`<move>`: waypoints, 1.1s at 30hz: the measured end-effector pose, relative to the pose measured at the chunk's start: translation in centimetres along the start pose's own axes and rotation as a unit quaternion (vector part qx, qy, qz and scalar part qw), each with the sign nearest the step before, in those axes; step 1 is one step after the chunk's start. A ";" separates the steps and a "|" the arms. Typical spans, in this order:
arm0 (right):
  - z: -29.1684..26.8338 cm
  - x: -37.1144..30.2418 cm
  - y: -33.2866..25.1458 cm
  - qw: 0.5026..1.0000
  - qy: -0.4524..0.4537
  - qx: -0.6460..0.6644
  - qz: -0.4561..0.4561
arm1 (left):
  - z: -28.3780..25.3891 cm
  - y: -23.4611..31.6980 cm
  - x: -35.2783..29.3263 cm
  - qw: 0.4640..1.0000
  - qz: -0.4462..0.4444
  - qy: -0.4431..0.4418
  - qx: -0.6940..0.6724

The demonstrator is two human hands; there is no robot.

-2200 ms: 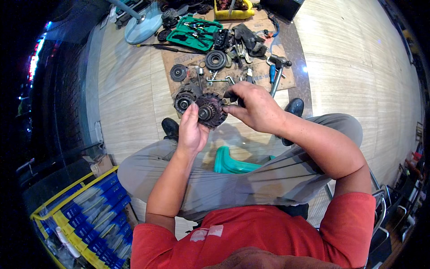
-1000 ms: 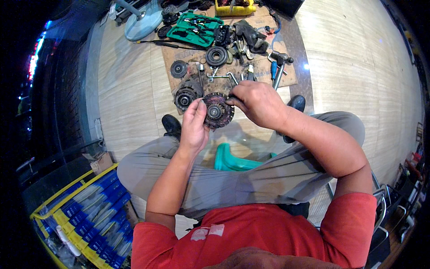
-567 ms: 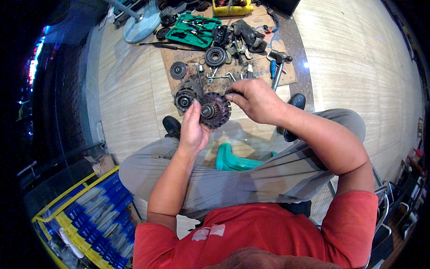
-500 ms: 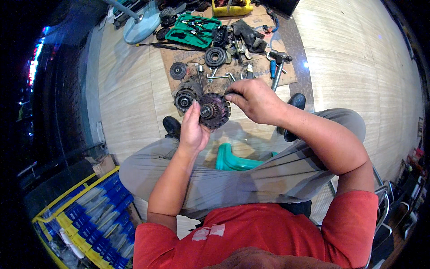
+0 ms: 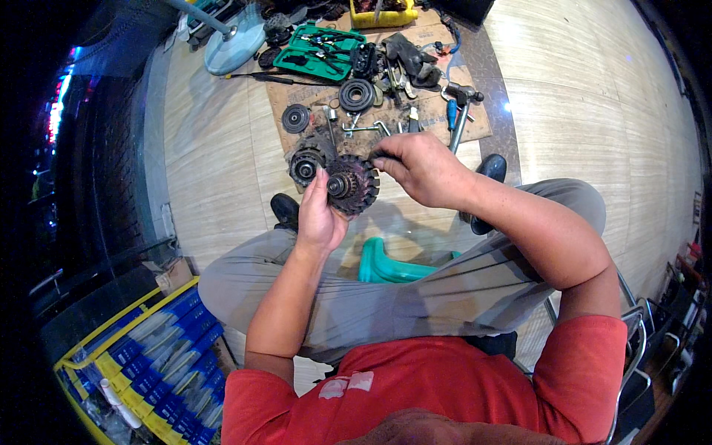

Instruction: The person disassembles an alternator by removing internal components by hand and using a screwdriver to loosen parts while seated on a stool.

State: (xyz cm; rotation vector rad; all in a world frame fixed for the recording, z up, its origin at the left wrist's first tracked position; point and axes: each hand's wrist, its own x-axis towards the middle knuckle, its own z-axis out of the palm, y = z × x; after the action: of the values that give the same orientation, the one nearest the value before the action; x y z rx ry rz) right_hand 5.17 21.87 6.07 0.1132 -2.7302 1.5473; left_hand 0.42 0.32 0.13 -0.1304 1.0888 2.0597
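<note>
- Centrally, a dark toothed rotor (image 5: 362,194), held off the floor (image 5: 215,141) in front of the knees; stubby shaft end faces up and left.
- Left hand (image 5: 322,221): closed on the rotor's left and lower edge, thumb uppermost.
- Right hand (image 5: 429,172): thumb and fingers narrowed at the rotor's upper-right rim; cannot tell whether they grip it or a small piece.
- Just beyond, on stained cardboard (image 5: 297,95): round housing (image 5: 305,163), partly behind the left thumb.
- Farther: black disc (image 5: 295,118), thicker black ring (image 5: 357,95), hammer (image 5: 465,98) near a blue-handled screwdriver (image 5: 452,113).
- Far side: open green tool case (image 5: 291,61), yellow container (image 5: 384,19).
</note>
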 end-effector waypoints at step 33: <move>0.6 0.1 0.7 0.996 -0.019 0.047 0.067 | 0.6 0.2 -0.5 0.993 0.073 -0.028 0.086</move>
State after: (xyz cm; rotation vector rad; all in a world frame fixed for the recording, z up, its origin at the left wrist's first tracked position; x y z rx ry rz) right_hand 4.99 21.73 5.15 -0.0418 -2.7462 1.7241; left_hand 0.79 0.37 0.84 0.0960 1.2674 2.0737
